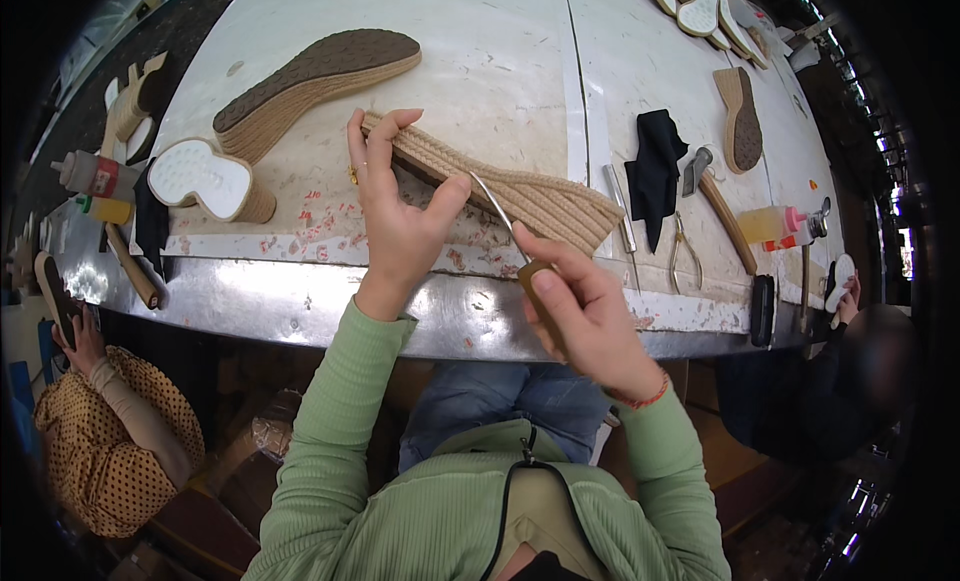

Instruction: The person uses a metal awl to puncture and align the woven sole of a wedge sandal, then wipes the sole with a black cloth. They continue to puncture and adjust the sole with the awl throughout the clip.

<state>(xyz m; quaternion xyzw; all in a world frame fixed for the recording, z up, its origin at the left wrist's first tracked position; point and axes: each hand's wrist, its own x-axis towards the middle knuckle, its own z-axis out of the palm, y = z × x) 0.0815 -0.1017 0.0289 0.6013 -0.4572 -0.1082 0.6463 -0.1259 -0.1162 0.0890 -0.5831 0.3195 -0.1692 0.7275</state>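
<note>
A wedge shoe sole wrapped in tan braided rope lies tilted on its side over the table. My left hand grips its narrower end, fingers over the far edge and thumb on the near side. In my right hand is an awl with a brown handle and a thin metal shaft. Its slightly bent tip meets the sole's braided side close to my left thumb; whether it has gone in cannot be seen. Beyond my left hand rests another wedge sole, dark tread upward.
Left of me are a white-topped sole and squeeze bottles. To the right lie a slim metal tool, black cloth, pliers, a hammer, a sole and a yellow glue bottle. People sit at both sides.
</note>
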